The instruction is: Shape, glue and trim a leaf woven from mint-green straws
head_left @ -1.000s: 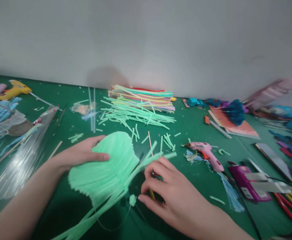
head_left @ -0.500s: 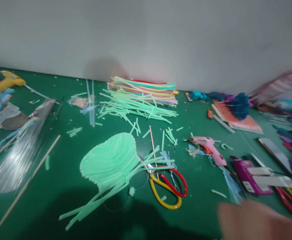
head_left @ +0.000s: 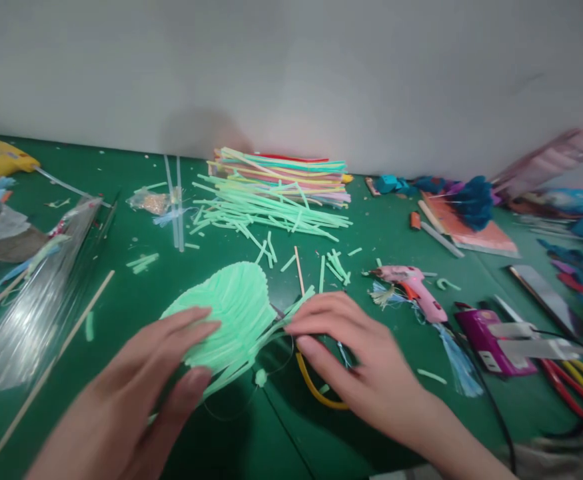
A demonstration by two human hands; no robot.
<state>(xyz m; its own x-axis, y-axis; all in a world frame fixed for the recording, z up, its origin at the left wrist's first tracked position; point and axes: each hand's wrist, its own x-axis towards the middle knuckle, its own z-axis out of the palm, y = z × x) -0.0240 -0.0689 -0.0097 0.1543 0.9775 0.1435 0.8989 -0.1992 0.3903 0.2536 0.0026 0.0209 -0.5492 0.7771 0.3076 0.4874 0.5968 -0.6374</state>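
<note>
A mint-green leaf made of straws [head_left: 231, 313] lies on the green table [head_left: 381, 247], its loose stem ends running toward me. My left hand [head_left: 136, 393] rests open on its near left edge, fingers stretched flat. My right hand [head_left: 356, 360] sits at the leaf's right side with its fingers apart, fingertips touching the stem straws. It covers most of the scissors; only a yellow handle loop [head_left: 316, 390] shows beneath it. A small green pom [head_left: 260, 377] lies between the hands.
A heap of cut green straws [head_left: 266, 217] and a stack of coloured straws [head_left: 286, 177] lie by the wall. A pink glue gun [head_left: 414, 293] and a purple tool [head_left: 486, 340] sit to the right, clear plastic sleeves [head_left: 36, 300] and a wooden stick [head_left: 54, 363] to the left.
Half a second ago both hands were off the leaf and the scissors lay bare. Now both hands have come back, the left onto the leaf and the right over the scissors.
</note>
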